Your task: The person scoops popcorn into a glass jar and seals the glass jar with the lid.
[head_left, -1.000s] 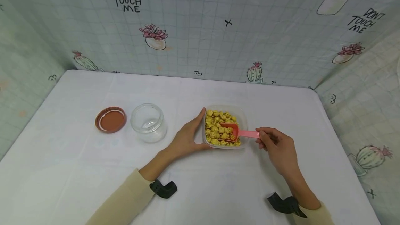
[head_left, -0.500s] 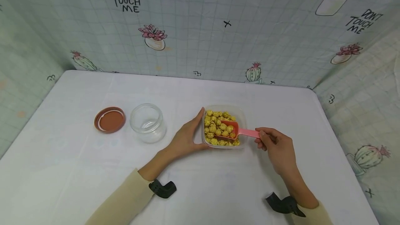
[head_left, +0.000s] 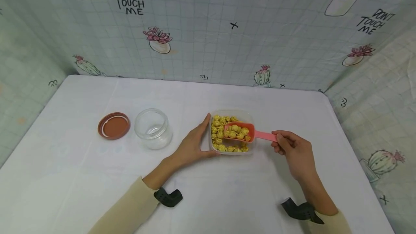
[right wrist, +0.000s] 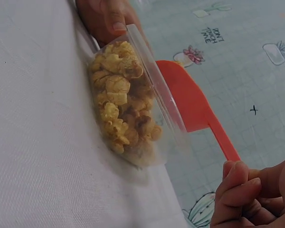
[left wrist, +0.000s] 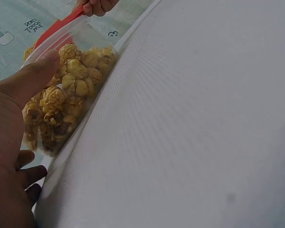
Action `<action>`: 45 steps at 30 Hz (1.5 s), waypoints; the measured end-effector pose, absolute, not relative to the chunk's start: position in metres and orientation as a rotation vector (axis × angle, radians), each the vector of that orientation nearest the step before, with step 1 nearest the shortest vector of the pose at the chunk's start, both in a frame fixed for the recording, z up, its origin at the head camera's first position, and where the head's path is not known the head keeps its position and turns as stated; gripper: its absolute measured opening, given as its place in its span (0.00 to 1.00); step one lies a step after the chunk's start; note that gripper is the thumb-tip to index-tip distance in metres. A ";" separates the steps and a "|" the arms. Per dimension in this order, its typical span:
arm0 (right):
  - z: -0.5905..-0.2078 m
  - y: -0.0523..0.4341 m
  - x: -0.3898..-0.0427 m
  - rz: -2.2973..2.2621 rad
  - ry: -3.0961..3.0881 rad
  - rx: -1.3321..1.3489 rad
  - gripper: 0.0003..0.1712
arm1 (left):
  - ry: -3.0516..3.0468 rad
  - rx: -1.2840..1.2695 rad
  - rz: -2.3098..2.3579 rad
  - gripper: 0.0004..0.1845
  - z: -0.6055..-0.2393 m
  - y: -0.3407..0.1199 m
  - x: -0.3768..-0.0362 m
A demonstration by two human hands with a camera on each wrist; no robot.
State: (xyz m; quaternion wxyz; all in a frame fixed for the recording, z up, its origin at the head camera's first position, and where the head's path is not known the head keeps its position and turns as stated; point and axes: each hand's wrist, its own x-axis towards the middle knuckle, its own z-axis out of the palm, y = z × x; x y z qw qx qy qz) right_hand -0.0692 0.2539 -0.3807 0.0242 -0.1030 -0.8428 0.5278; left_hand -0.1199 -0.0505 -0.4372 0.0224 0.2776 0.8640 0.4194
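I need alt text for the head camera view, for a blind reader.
A right hand lifts a pink scoop of popcorn over a clear container that the left hand steadies; an empty glass jar stands beside its lid.

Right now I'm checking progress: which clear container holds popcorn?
The square tub between both hands holds popcorn; the round glass jar, left of it, is empty.
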 end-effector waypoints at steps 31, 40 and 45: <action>-0.358 0.240 -0.076 1.773 -2.473 -0.180 0.21 | 2.709 1.112 1.879 0.50 -0.377 -0.117 -0.039; -0.348 0.222 -0.079 1.797 -2.493 -0.130 0.19 | 3.098 1.054 2.006 0.45 -0.354 -0.155 -0.047; -0.347 0.209 -0.084 1.849 -2.494 -0.106 0.18 | 3.022 0.709 1.949 0.48 -0.361 -0.171 -0.053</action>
